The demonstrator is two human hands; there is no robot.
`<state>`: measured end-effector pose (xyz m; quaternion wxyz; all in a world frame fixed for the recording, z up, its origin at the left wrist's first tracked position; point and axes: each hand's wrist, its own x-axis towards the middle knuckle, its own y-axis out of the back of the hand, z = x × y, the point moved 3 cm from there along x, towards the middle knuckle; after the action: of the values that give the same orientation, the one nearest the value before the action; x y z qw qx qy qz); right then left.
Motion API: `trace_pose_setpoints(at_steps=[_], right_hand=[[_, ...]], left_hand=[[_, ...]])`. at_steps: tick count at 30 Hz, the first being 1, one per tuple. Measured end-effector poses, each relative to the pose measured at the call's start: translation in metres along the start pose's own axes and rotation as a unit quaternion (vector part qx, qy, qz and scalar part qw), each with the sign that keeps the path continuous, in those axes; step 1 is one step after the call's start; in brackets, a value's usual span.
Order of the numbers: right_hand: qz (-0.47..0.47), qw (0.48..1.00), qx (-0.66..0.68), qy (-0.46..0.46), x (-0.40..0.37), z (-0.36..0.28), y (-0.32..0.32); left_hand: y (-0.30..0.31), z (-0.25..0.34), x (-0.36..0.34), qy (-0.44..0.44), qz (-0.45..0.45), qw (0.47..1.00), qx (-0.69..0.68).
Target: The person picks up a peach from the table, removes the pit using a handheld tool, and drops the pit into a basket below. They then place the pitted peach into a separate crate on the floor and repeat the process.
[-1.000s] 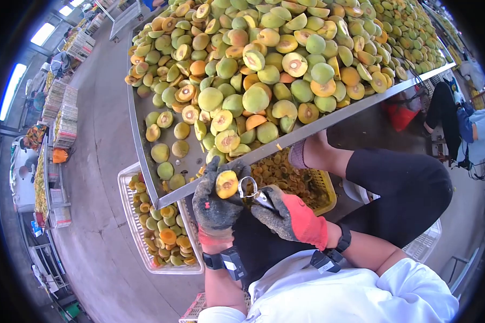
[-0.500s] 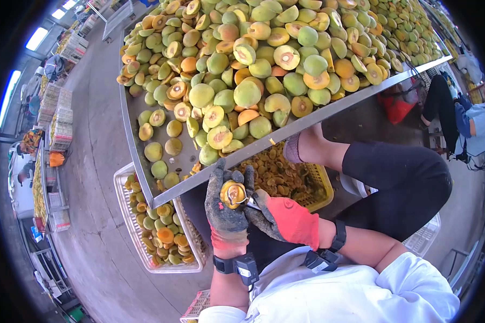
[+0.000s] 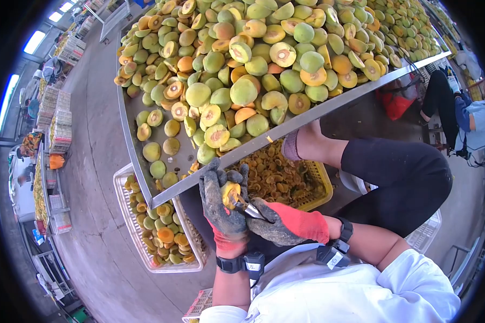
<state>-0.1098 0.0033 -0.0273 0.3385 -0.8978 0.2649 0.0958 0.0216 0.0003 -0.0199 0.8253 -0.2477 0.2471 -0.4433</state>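
Note:
My left hand (image 3: pixel 221 202), in a grey-coated red work glove, holds a yellow halved fruit (image 3: pixel 231 194) that looks like a peach or apricot, its cut face turned toward my other hand. My right hand (image 3: pixel 279 223), gloved the same way, is closed round a small pitting tool (image 3: pixel 250 210) with a shiny metal end. The tip of the tool meets the lower edge of the fruit; its exact shape is partly hidden by my fingers. Just beyond both hands is the rim of a metal table (image 3: pixel 221 166), heaped with green and orange fruit halves (image 3: pixel 244 92).
A white crate (image 3: pixel 200 257) of fruit halves stands on the floor at left. Under the table sits a yellow crate (image 3: pixel 328 188) of darker, shrivelled-looking pieces. A red bag (image 3: pixel 395 102) and another person (image 3: pixel 477 121) are at right. Stacked crates (image 3: pixel 62 129) line the far left.
My right hand has drawn slightly down and tilted, showing more of the tool's metal. The fruit half has turned in my left hand, which has shifted slightly left.

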Motion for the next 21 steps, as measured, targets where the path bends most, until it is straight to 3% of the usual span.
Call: trace_pose_setpoints(at_steps=[1,3,5,6,7,8,10,11,13,15,17,19,20,21], right_hand=[[-0.019,0.999,0.030,0.017,-0.002,-0.007,-0.003],[-0.024,1.000,-0.004,0.007,-0.001,-0.007,-0.004],[-0.028,0.999,-0.038,-0.003,0.001,0.000,-0.003],[-0.026,0.997,-0.053,0.047,0.003,0.005,-0.001],[-0.022,0.993,-0.067,0.098,0.004,0.008,0.001],[-0.021,0.993,-0.066,0.097,0.002,0.013,0.003],[0.000,0.973,-0.191,0.128,0.001,0.012,0.003],[-0.001,0.973,-0.191,0.128,0.002,0.013,0.003],[-0.032,0.999,-0.011,0.015,0.003,0.020,0.001],[-0.049,0.999,-0.013,-0.006,0.000,0.008,-0.004],[-0.067,0.997,-0.015,-0.028,-0.001,-0.004,-0.009],[-0.072,0.973,0.091,-0.197,-0.004,0.000,-0.011],[-0.070,0.973,0.091,-0.199,-0.004,0.002,-0.012],[-0.057,0.993,0.038,-0.101,-0.002,0.001,-0.011]], left_hand=[[-0.003,0.000,-0.001,0.000,0.000,1.000,0.000],[-0.008,0.005,-0.006,-0.060,0.036,0.984,0.163],[0.000,0.002,-0.006,-0.052,0.006,0.987,0.150],[-0.001,0.003,-0.005,-0.044,-0.024,0.989,0.137],[-0.005,0.006,-0.006,-0.039,0.011,0.974,0.223],[-0.001,0.007,-0.004,-0.037,0.011,0.974,0.223],[0.010,0.004,0.000,0.121,-0.011,0.977,0.173],[0.009,0.005,0.000,0.106,-0.013,0.975,0.194],[0.008,0.007,0.003,0.125,-0.041,0.975,0.181],[0.010,0.003,0.005,0.143,-0.070,0.973,0.167],[0.011,-0.003,0.005,0.046,-0.151,0.982,0.104],[0.005,-0.004,0.003,0.068,-0.120,0.990,0.042],[0.003,-0.004,0.003,0.089,-0.087,0.992,-0.020],[0.001,0.001,0.007,0.078,-0.145,0.986,0.040]])
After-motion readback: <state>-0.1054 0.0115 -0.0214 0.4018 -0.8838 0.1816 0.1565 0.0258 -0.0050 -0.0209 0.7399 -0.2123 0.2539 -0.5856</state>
